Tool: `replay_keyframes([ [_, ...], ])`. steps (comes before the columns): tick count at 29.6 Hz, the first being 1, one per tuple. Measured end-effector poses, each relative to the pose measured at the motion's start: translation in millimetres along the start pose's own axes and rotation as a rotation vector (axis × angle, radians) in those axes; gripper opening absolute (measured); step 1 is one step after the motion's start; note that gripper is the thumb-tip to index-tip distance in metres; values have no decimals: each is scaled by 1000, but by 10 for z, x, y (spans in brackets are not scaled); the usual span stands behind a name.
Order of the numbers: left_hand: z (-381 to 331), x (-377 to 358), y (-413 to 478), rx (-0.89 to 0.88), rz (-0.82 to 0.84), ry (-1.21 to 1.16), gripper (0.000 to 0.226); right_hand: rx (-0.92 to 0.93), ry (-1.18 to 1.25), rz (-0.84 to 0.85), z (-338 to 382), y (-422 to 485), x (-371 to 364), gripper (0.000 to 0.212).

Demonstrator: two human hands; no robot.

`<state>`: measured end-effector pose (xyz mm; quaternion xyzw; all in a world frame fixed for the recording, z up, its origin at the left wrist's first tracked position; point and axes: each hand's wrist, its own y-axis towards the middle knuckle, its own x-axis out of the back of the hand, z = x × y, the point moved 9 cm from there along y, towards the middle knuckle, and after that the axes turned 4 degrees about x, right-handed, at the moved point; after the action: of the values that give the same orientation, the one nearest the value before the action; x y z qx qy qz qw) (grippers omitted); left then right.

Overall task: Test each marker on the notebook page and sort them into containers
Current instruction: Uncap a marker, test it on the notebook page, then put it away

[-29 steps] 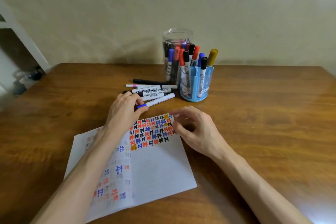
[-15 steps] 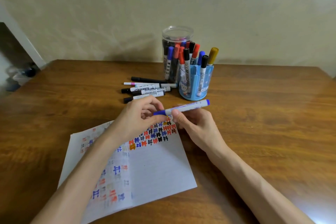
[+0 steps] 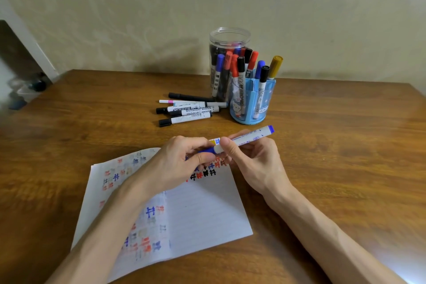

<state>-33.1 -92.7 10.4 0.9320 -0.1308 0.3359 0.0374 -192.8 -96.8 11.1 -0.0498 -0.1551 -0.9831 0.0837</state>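
Blue marker (image 3: pixel 255 136) now lifted over notebook (image 3: pixel 207 210); loose markers (image 3: pixel 191 112) behind.

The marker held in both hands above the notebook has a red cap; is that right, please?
Not quite: the head view shows the marker has a blue cap, not red. The left hand and right hand do hold it above the notebook.

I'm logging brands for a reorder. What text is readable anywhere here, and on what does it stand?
"WHITEBOARD MARKER": on the barrel of a loose marker lying beside the blue holder.
Print on the held blue marker: too small to read.
Labels on the other loose markers and on those in the blue holder and clear jar: too blurred.
Notebook page: hand-drawn red, blue and black test marks, no legible word.
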Motion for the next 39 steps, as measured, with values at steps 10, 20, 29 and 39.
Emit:
replay_keyframes([
  [10,308,398,-32,98,-75,-52,18,-51,-55,-158,26,50,666,30],
  [20,243,171,-33,-12,-139,111,26,-122,-101,42,-114,-10,170,2],
  [29,263,118,-57,-55,-144,203,27,-41,-224,65,-151,-67,73,8],
  [39,341,155,-80,-41,-168,229,29,-6,-301,94,-185,-55,3,6],
])
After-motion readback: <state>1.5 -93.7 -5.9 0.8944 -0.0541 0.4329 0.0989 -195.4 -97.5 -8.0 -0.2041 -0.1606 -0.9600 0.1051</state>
